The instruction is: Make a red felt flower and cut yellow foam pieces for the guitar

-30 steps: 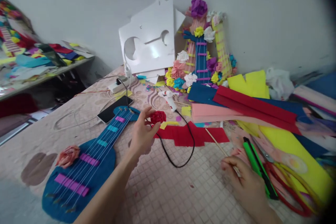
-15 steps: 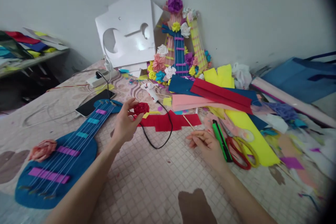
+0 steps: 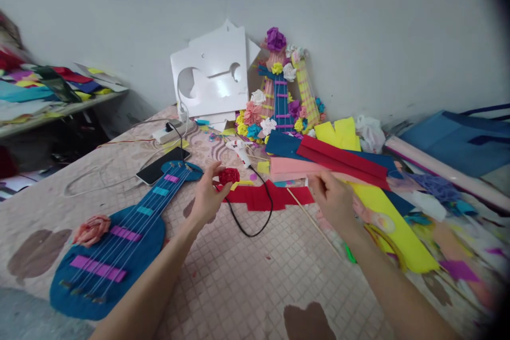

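My left hand (image 3: 210, 191) pinches a red paper rose (image 3: 229, 175) between thumb and fingers, above the table. My right hand (image 3: 332, 199) is closed, fingers curled, near the left end of the peach paper strip (image 3: 289, 168); whatever it may grip is hidden. Below it a thin wooden stick (image 3: 313, 221) lies slanted on the table. Red crepe paper pieces (image 3: 258, 197) lie between the hands. Just beyond the rose rests a white glue gun (image 3: 239, 151) with a black cord. Left of my left hand is a blue paper guitar (image 3: 131, 231) with a peach rose (image 3: 91, 230).
A black phone (image 3: 159, 166) and a power strip (image 3: 171, 132) sit behind the guitar. Flower-covered guitars (image 3: 281, 101) and a white cut-out board (image 3: 215, 74) lean on the wall. At right lie yellow paper (image 3: 406, 234), partly hidden scissors (image 3: 384, 239) and scraps.
My right hand has moved forward off the wooden stick and its fingers have curled in, its forearm now covering most of the cutter and scissors. My left hand still holds the rose. The view has shifted.
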`<state>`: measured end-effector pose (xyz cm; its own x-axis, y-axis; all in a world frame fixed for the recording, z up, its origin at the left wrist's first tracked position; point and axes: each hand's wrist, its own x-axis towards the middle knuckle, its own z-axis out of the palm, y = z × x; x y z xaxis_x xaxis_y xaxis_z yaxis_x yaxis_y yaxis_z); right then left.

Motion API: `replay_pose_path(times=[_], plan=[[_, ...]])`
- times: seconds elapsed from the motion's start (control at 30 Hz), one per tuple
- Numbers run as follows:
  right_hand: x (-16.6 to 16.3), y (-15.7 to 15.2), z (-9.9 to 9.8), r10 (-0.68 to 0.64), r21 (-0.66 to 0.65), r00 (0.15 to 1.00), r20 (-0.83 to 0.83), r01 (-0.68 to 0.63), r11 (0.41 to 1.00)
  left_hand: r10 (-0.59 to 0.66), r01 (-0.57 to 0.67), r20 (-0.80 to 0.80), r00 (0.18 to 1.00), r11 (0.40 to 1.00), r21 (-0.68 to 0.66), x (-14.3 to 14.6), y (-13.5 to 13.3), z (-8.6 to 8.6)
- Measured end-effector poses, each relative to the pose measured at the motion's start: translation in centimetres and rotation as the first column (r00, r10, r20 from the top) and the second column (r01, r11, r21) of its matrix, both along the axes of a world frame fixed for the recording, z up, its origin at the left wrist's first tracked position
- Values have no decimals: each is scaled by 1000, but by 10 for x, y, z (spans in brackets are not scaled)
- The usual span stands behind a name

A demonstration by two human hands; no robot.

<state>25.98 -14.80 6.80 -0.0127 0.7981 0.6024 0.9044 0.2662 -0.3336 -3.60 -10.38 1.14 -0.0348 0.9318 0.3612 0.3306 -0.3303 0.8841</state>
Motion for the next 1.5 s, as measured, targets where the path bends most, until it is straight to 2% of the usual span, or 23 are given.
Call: replay_pose_path(times=[0.07, 0.1, 0.13, 0.17, 0.23, 0.33, 0.5, 0.57, 0.7, 0.87, 1.0, 1.2, 1.33, 1.5], plan=[[6, 22, 3, 36, -25, 999, 15, -35, 999, -5, 5, 7, 1000, 1000, 3, -1, 0, 1], [11, 32, 2, 97, -95, 994, 42, -93, 991, -5, 5, 12, 1000, 1000, 7, -1, 0, 1], [15, 41, 0, 207, -201, 973, 103, -184, 962, -4, 4, 17, 1000, 1000, 12, -2, 0, 1], [20, 48, -3, 331, -317, 930, 160, -270, 909, -1, 0, 24, 1000, 1000, 16, -2, 0, 1], [29, 57, -9, 423, -411, 886, 189, -320, 854, 9, -10, 36, 999, 1000, 15, -2, 1, 1], [36, 64, -15, 391, -406, 901, 190, -290, 866, 20, -20, 29, 999, 1000, 2, -3, 1, 1], [29, 77, -16, 225, -352, 948, 225, -137, 926, 18, -18, 1, 1000, 1000, -10, -3, 3, -2], [18, 86, -16, 250, -342, 940, 233, -161, 926, 22, -22, -4, 1000, 1000, -17, -4, 4, -3], [-16, 106, -25, 402, -365, 882, 245, -301, 881, 42, -42, -2, 999, 999, -3, -6, 6, -4], [-52, 123, -48, 442, -404, 862, 248, -322, 856, 74, -74, 3, 997, 996, 43, -12, 9, 1], [-56, 132, -55, 421, -420, 891, 170, -321, 849, 83, -84, 25, 996, 995, 58, -13, 10, 5], [-32, 139, -34, 326, -435, 939, -108, -340, 834, 65, -65, 24, 998, 998, 19, -11, 11, 1], [-18, 128, -26, 281, -447, 917, -283, -385, 807, 57, -56, -18, 998, 998, 17, -9, 13, -7], [-14, 107, -29, 212, -415, 863, -459, -419, 808, 7, -6, -46, 999, 1000, 15, -3, 19, -18]])
